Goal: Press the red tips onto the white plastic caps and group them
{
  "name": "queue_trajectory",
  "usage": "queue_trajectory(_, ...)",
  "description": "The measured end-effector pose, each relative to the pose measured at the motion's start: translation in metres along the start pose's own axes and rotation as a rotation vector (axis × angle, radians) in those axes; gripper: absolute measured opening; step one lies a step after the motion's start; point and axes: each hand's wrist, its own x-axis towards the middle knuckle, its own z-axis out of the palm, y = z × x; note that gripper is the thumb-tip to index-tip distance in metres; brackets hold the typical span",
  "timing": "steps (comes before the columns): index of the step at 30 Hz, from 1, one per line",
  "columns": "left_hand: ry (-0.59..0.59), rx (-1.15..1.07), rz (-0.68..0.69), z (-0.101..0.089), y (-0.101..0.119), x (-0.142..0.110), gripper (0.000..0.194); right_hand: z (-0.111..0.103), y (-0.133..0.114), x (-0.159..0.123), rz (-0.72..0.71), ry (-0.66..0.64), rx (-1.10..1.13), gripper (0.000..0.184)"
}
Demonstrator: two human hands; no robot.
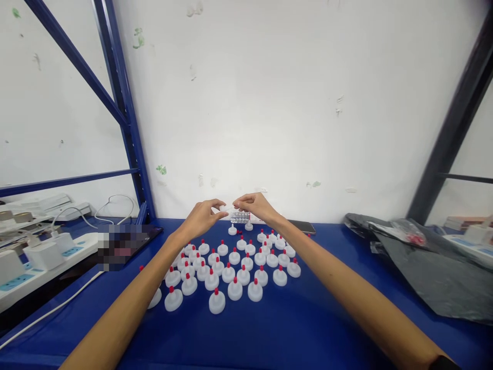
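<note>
My left hand pinches a white plastic nozzle cap between thumb and fingers, above the far part of the blue table. My right hand is closed at the spout end of that cap; whatever sits in its fingertips is too small and covered to name. Below the hands stand two white nozzle caps, one without a red tip and another partly hidden. Several white nozzle caps with red tips stand upright across the table between my forearms.
Behind my hands lies a clear plastic pack, near a dark phone. Power strips with plugs and cables line the left, beside a dark tablet. Dark plastic bags cover the right side. A blue metal post rises at left.
</note>
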Motion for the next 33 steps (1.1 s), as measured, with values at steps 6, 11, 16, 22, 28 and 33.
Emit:
queue_trajectory(6,-0.012,-0.031,-0.007,0.002,0.004,-0.001,0.046,0.001,0.003,0.000,-0.029,-0.075,0.016,0.022)
queue_trajectory(11,-0.056,-0.094,-0.004,0.001,0.011,-0.002,0.045,0.000,0.007,0.000,0.043,-0.187,0.249,0.034)
queue_trajectory(16,-0.180,-0.104,0.002,0.003,0.009,-0.004,0.043,0.000,0.010,-0.001,0.105,-0.370,0.261,0.037)
queue_trajectory(22,-0.144,0.007,-0.005,0.002,-0.001,-0.002,0.046,0.008,0.022,-0.004,0.150,-0.453,-0.040,0.033)
queue_trajectory(28,-0.071,0.080,0.029,0.001,-0.003,-0.002,0.040,0.024,0.029,-0.009,0.025,-0.507,-0.434,0.027)
queue_trajectory(33,-0.042,0.109,0.043,0.001,-0.003,-0.002,0.038,0.026,0.029,-0.009,-0.006,-0.492,-0.509,0.029)
